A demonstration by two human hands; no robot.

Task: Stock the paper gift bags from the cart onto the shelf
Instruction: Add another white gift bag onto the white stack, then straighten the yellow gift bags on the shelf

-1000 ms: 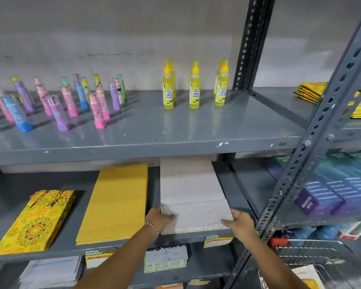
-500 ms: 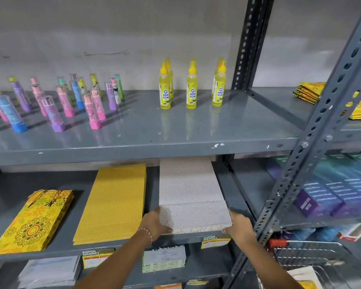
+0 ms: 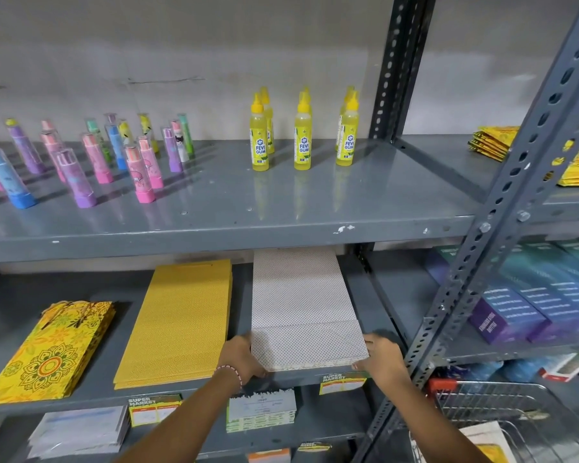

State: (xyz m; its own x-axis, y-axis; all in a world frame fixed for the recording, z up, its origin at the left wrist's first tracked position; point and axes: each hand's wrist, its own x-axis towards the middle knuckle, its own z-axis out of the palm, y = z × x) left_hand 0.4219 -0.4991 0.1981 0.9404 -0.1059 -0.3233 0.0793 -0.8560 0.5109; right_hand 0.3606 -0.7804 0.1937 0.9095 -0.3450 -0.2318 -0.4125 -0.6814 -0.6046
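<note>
Grey shelf (image 3: 81, 315): both hands (image 3: 239, 357) apparently grip the white bags (image 3: 301, 309), lying lengthwise front-to-back.

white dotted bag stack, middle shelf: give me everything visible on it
The white bag stack is paper-looking, printed with fine dots, folded flat with a crease across its near part. It lies lengthwise on the grey middle shelf, right of the plain yellow stack. The left hand and right hand grip its near corners.

shelf (image 3: 234, 208): glossy grey metal | white bags (image 3: 301, 302): matt dotted paper | cart (image 3: 515, 406): shiny wire
</note>
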